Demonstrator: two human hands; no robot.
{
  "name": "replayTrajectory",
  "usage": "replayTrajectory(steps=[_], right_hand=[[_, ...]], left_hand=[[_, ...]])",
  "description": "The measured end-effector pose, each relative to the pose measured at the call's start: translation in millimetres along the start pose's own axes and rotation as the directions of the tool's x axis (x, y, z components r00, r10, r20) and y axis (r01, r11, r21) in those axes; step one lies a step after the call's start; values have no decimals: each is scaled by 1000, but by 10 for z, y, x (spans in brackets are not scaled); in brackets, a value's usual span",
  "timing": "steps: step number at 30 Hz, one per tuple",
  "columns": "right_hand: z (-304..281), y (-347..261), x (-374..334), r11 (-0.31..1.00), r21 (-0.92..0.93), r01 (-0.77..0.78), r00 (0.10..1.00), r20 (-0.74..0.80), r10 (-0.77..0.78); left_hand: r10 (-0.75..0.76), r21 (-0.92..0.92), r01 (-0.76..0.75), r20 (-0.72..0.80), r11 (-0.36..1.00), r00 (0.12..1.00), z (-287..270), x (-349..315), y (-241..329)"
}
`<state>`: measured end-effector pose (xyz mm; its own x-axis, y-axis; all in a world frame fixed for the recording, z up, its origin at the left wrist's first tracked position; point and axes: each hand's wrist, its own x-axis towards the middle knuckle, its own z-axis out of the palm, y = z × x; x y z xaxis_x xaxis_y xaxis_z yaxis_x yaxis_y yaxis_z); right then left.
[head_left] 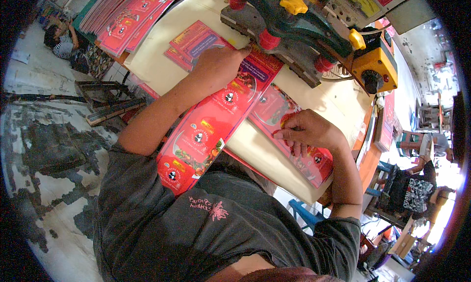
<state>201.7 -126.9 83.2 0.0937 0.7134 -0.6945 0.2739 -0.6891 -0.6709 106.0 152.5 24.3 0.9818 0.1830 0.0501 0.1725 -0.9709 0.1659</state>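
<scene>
A long red printed strip (208, 122) with round food pictures and panda emblems slants from my chest up to a dark green machine (289, 32). At its far end is my left hand (221, 68), fingers closed at the strip's edge, close to the machine's metal bar. My right hand (314, 131) hovers over or rests on a second red printed strip (319, 164); its fingers are curled in. Something small and red (289, 117) shows at those fingertips, too unclear to name. Smaller red and purple printed sheets (194, 39) lie beyond my left hand.
The cream tabletop (245, 140) carries the machine, which has yellow knobs (293, 4) and red cylinders. A yellow control box (375, 68) with a black dial stands right. Stacked red prints (132, 24) fill the far left. Other people (66, 44) sit at the left and right.
</scene>
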Motion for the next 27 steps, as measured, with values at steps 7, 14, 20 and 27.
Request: replayTrajectory(steps=[7, 14, 20, 27], right_hand=[[12, 6, 0, 1000, 25, -12, 1000, -9, 12], [7, -69, -33, 1000, -9, -14, 1000, -11, 14], [5, 16, -19, 1000, -17, 1, 1000, 2, -1], [-5, 37, -5, 1000, -26, -1, 1000, 3, 1]], left_hand=[[47, 15, -46, -72, 999, 996, 66, -4, -31], [11, 11, -11, -4, 1000, 1000, 50, 4, -38], [4, 0, -4, 13, 1000, 1000, -12, 9, 0], [33, 2, -33, -26, 999, 999, 72, 18, -44]])
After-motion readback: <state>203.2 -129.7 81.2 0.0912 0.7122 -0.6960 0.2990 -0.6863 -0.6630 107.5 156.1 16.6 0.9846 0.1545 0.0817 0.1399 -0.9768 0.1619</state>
